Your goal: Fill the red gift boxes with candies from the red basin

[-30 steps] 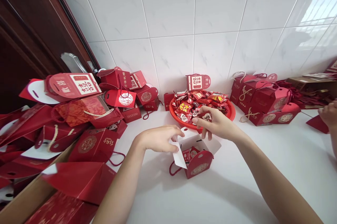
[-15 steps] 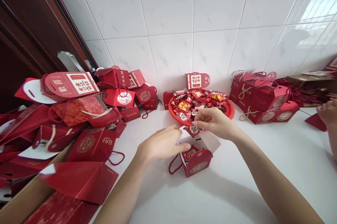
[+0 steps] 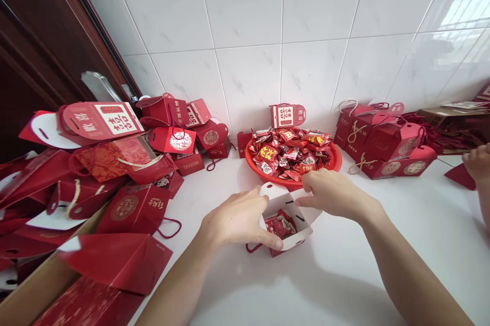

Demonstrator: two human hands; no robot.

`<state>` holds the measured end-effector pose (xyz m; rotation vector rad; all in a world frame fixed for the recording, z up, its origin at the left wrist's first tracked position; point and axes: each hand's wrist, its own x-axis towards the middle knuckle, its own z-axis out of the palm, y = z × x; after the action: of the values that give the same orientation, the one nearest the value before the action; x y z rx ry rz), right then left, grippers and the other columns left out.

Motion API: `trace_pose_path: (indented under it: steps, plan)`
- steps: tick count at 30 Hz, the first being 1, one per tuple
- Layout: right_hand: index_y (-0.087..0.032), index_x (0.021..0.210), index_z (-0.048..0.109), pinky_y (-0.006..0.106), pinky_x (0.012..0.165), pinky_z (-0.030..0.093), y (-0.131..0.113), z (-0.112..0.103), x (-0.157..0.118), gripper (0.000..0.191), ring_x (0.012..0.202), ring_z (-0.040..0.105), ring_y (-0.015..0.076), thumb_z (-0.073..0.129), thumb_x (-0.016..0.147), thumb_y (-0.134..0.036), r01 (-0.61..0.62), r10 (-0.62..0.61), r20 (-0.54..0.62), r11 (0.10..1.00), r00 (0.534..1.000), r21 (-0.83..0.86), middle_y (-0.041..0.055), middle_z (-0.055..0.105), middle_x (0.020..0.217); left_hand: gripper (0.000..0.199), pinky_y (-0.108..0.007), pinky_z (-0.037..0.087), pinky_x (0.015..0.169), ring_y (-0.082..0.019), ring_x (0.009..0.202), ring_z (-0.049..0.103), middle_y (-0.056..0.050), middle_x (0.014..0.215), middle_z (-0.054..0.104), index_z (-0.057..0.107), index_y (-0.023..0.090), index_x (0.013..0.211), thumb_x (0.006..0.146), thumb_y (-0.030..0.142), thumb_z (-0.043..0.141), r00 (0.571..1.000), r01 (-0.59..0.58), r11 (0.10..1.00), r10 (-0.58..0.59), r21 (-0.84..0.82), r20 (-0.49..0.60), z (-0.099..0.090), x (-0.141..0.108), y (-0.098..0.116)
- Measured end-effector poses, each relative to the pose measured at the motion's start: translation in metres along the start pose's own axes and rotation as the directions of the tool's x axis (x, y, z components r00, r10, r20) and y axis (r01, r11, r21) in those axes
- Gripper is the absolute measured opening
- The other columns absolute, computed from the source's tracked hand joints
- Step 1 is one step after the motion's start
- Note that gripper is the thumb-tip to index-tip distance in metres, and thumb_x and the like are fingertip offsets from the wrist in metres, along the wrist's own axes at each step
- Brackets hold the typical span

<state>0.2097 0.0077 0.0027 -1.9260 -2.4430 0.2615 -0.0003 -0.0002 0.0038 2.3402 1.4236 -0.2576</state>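
A small red candy box (image 3: 293, 247) stands on the white table with its top flaps spread, white inside. Several wrapped candies (image 3: 283, 224) lie at its bottom. My left hand (image 3: 239, 219) grips the box at its left side, thumb along the front flap and fingers at the back flap. At the right-hand flap, my right hand (image 3: 333, 196) has thumb and bent fingers closed about the edge; its fingertips are partly hidden. Just behind the box sits a red plastic basket (image 3: 254, 170) heaped with red-wrapped candies (image 3: 287, 155).
Red gift boxes (image 3: 133, 208) pile up on the left, some in a cardboard carton. More boxes with rope handles (image 3: 383, 137) are stacked at the right. Another person's hand (image 3: 478, 163) shows at the right edge near red card. A tiled wall (image 3: 248, 81) rises behind.
The candy that my right hand held over the box is gone from its fingers. That hand has come down to the right flap. The box's front flap has opened outward under my left thumb.
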Motion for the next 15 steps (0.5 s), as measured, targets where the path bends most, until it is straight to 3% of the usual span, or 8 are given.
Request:
trace_pose_path:
  steps: [3,6,10,12,15]
  plan:
    - [-0.021,0.061,0.047,0.029,0.053,0.026,0.001,-0.001,-0.004,0.038,0.059,0.050,0.0163,0.074,0.079,-0.041,0.011,-0.002,0.118,0.997,0.993,-0.078,0.0009,0.053,0.062,0.052,-0.031,0.049,0.063,-0.026,0.086,0.064,-0.005,0.111,0.063,0.066,0.026,0.098,0.064,0.065,0.071,0.999,-0.037,0.999,0.037,-0.017,-0.004,0.001,-0.002,0.002]
    - [-0.021,0.054,0.041,0.030,0.052,0.024,-0.001,-0.001,-0.009,0.044,0.056,0.048,0.0159,0.076,0.075,-0.037,0.074,-0.069,0.134,0.997,0.989,-0.035,0.0005,0.050,0.058,0.047,-0.032,0.048,0.061,-0.026,0.083,0.062,-0.005,0.104,0.062,0.065,0.025,0.094,0.063,0.059,0.074,0.999,-0.034,0.999,0.034,0.001,0.004,0.002,-0.004,0.003]
    - [-0.021,0.064,0.051,0.029,0.053,0.026,-0.008,-0.001,-0.021,0.025,0.063,0.051,0.0169,0.073,0.075,-0.028,0.173,-0.175,0.082,0.985,0.981,0.024,0.0014,0.060,0.070,0.044,-0.033,0.047,0.062,-0.026,0.082,0.061,-0.005,0.101,0.059,0.064,0.023,0.089,0.063,0.057,0.074,1.000,-0.019,1.000,0.019,-0.001,0.014,0.003,-0.010,0.005]
    - [-0.022,0.074,0.057,0.029,0.054,0.027,-0.012,0.000,-0.026,0.014,0.065,0.052,0.0168,0.071,0.074,-0.024,0.264,-0.269,0.120,0.963,0.956,0.055,0.0008,0.062,0.074,0.043,-0.033,0.047,0.063,-0.026,0.082,0.061,-0.007,0.107,0.058,0.064,0.022,0.092,0.064,0.054,0.073,1.000,-0.012,1.000,0.012,-0.019,0.022,0.002,-0.013,0.007]
    - [-0.022,0.082,0.061,0.028,0.054,0.027,-0.013,0.002,-0.026,0.015,0.063,0.052,0.0157,0.074,0.074,-0.027,0.358,-0.372,0.235,0.928,0.898,0.101,-0.0005,0.063,0.073,0.047,-0.034,0.049,0.066,-0.025,0.084,0.064,-0.008,0.124,0.054,0.062,0.023,0.104,0.066,0.049,0.074,0.998,-0.060,0.996,0.062,-0.073,0.026,0.001,-0.016,0.009]
